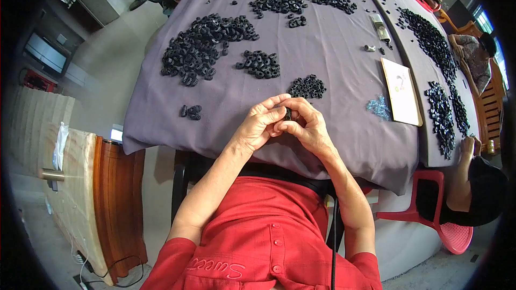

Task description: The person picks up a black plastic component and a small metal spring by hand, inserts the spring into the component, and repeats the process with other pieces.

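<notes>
My left hand and my right hand meet over the table's near edge, fingers pinched together around a small black ring-like part. The fingers cover most of it. Just beyond them lies a pile of small black parts. A pile of ribbed black rings sits farther left, and a few more black rings lie apart on the left. Behind these spreads a large heap of ribbed black rings.
A grey cloth covers the table. To the right are clear bluish bits and a white board. More black heaps lie along the right side, where other people sit. A red plastic chair stands at lower right.
</notes>
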Demonstrator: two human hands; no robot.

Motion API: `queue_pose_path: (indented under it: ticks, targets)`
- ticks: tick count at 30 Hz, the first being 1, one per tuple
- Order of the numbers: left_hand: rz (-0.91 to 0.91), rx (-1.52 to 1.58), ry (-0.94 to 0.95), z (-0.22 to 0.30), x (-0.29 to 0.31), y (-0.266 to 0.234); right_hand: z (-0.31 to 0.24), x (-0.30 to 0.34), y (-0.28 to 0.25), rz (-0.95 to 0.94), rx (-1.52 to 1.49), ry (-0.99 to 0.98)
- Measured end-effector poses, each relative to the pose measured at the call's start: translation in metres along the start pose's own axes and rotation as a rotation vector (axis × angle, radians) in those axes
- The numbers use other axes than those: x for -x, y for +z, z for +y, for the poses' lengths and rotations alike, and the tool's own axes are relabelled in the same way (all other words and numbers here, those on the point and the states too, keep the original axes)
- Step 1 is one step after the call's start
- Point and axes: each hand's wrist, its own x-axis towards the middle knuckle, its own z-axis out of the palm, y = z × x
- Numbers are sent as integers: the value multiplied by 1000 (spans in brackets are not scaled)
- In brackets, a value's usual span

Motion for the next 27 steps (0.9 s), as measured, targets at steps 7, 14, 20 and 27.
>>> queue_pose_path:
  ticks: [7,14,20,27]
  targets:
    - [-6,33,29,3,-3,-2,8,-5,7,76,5,-112]
    - [9,50,29,2,-2,-2,8,-3,12,122,-1,-114]
    - [-19,97,22,-1,-3,-5,2,-1,11,110,40,-73]
    - [0,78,25,-4,-2,-4,7,0,13,116,84,-95]
